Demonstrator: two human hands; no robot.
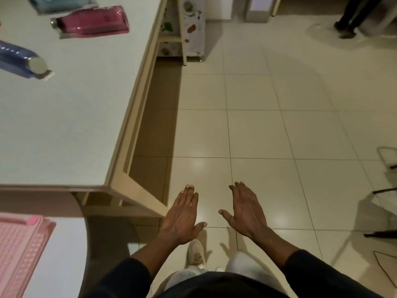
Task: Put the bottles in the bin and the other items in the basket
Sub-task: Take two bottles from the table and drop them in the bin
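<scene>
Three bottles lie on their sides on the white table [71, 117] at the upper left: a pink bottle [94, 20], a dark blue bottle [19, 60] with a silver cap, and a pale teal bottle [55, 3] cut off by the top edge. A pink perforated basket [19, 252] sits at the lower left, partly out of frame. My left hand [182, 216] and my right hand [245, 209] are held out flat over the tiled floor, off the table's right corner, fingers apart and holding nothing. No bin can be made out.
The table's beige edge and corner [137, 117] run diagonally just left of my hands. A patterned cabinet [191, 29] stands beyond the table. Another person's legs [352, 16] are at the upper right. Metal chair frames [386, 190] sit at the right edge.
</scene>
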